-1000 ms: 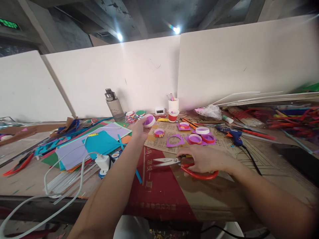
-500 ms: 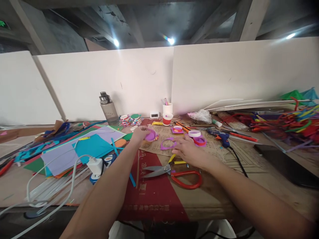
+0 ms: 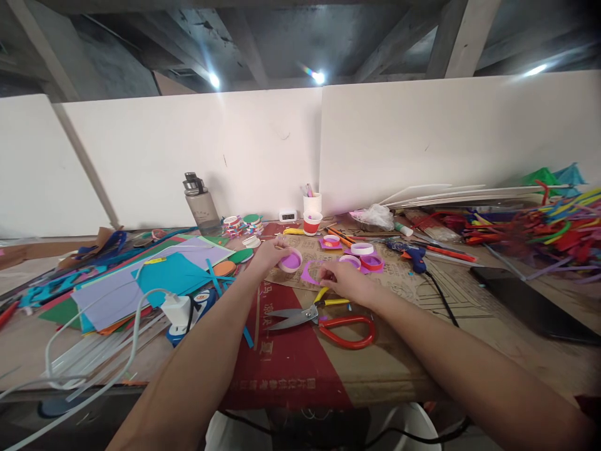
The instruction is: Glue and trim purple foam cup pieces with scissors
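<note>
The left hand [image 3: 273,254] pinched the rim of a white ring with a purple base [image 3: 291,260], at about twelve o'clock from the unheld scissors [image 3: 310,313]. At the ring's four o'clock lay a holed purple sheet [image 3: 306,274], where the right hand [image 3: 346,282] curled its fingers (whether gripping it, I could not tell). The step seemed to be handling cut pieces; the next move called for a light hold on that thin rim.

Left grip [image 3: 272,255] on purple-and-white round piece [image 3: 292,260], right grip [image 3: 346,282] by purple paper [image 3: 306,275], scissors [image 3: 310,313] nearby
</note>
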`<state>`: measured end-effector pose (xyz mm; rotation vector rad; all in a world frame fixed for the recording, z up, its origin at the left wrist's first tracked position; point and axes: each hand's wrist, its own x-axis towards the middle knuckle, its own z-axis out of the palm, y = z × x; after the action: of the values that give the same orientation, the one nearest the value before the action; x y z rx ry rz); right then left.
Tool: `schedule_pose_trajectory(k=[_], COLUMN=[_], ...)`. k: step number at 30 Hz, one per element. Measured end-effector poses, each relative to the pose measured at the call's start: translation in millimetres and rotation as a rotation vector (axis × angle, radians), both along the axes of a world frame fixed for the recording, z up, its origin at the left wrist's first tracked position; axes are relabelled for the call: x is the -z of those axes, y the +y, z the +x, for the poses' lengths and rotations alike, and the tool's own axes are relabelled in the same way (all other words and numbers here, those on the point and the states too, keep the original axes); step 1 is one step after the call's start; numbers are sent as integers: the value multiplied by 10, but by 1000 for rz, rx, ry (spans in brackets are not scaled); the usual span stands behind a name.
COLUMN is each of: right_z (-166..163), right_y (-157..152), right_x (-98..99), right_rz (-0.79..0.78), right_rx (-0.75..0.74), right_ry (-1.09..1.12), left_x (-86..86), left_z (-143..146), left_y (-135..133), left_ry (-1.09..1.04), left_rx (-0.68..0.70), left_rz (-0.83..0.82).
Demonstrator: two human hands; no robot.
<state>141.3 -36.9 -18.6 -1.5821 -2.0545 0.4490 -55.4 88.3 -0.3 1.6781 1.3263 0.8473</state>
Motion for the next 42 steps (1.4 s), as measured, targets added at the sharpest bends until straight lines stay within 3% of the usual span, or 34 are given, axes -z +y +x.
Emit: schedule_pose_trajectory(k=[4,8,10,12,14,16,18,20,21,24,30,33,37,42], right_z=[73,193,208,202,215,286,412,550,607,688,599,543,434,271], right_y=[18,-81,-194,-302,-348,-310,-217,-119,-81,-17,35,37,-19,-92], right_x=[-41,-257,-395,-502,-556,-563,-542,-507,-484,-387,-170,-178,-265,-209], right_rz=[26,45,-45,-375,-500,-328,-61,112,139,101,76,110,207,376], right_rx=[68,58,-95,-488,-568,-392,-81,178,240,227,177,179,187,114], right_ry=[109,221,266,365,416,433,386,224,103,-189,-309,-290,-224,-174], left_x=[30,37,23,5,-4,3,25,51,60,51,-91,-137,-151,-148], left_z=[19,35,43,47,47,47,52,62,68,92,157,209,305,431], left_y=[-17,-54,-82,-102,-104,-91,-72,-59,-57,-77,-214,-302,-432,-629], left_ry=[70,123,140,172,224,262,269,261,256,214,125,11,-218,-473], left_rx=[48,71,96,142,185,200,177,138,119,77,85,118,148,364], left_rz=[29,82,110,140,188,243,274,289,300,344,386,261,-81,-363])
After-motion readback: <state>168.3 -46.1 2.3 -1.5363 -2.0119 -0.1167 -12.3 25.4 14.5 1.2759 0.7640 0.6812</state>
